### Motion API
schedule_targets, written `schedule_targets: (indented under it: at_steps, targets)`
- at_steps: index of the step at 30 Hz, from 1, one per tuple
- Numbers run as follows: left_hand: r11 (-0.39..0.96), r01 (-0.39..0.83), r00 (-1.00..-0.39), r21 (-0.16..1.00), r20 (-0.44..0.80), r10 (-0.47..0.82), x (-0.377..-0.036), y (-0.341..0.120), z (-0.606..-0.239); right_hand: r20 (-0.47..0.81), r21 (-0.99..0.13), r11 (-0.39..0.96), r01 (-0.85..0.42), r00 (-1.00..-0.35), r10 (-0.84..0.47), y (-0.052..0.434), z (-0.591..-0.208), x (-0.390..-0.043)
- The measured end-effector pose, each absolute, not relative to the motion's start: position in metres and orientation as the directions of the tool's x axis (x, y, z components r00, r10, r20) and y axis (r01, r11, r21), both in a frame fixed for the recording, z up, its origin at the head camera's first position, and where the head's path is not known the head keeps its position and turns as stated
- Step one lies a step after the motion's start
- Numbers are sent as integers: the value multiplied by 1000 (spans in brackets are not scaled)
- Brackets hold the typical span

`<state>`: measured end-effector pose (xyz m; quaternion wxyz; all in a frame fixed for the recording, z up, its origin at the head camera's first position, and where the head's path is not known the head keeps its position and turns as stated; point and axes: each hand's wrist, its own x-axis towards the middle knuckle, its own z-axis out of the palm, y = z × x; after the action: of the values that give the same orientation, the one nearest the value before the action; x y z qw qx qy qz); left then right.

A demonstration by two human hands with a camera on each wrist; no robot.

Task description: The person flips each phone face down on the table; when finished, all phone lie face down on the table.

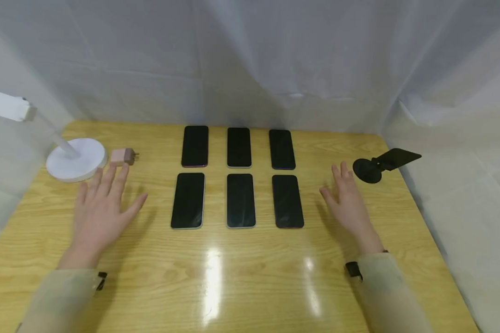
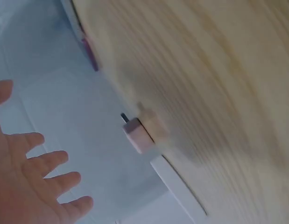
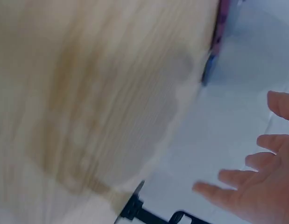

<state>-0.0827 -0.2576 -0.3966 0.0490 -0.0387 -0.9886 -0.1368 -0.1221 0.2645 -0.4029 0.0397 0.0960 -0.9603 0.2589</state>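
Several dark-screened smartphones lie face up in two rows mid-table; among them are the back middle phone (image 1: 239, 147), the front left phone (image 1: 188, 200) and the front right phone (image 1: 288, 201). To their left, my left hand (image 1: 99, 210) hovers with fingers spread and holds nothing. Just beyond its fingertips sits a pink plug-in charger (image 1: 122, 157), prongs pointing right; the left wrist view shows the charger (image 2: 138, 136) apart from the hand. My right hand (image 1: 350, 203) is likewise empty, fingers extended, between the phones and a black phone stand (image 1: 368, 170).
A white desk lamp (image 1: 77, 159) stands at the back left, its head reaching past the frame's left edge. Pale sheeting (image 1: 241, 60) hangs behind the wooden table (image 1: 258, 286) and along both sides. Black bands circle both wrists.
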Motion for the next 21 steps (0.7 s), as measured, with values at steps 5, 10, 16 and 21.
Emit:
schedule_targets:
  at_steps: [5,10,16,21]
  targets:
    - [875,94,-989,474,144,28,-81,-246,-391,92,-687,704,-181,-982,-163,247,-400,-122]
    - [726,68,-994,684,106,-6,-78,-236,-387,36,-826,554,-109,-989,-142,223,-398,-120]
    - [479,-27,-1000,877,-23,-15,-72,-224,-386,0,-900,429,-76,-985,-175,190,-399,-118]
    - [266,-84,-996,960,-91,12,-70,-213,-388,-35,-957,288,-38,-969,-246,159,-399,-116]
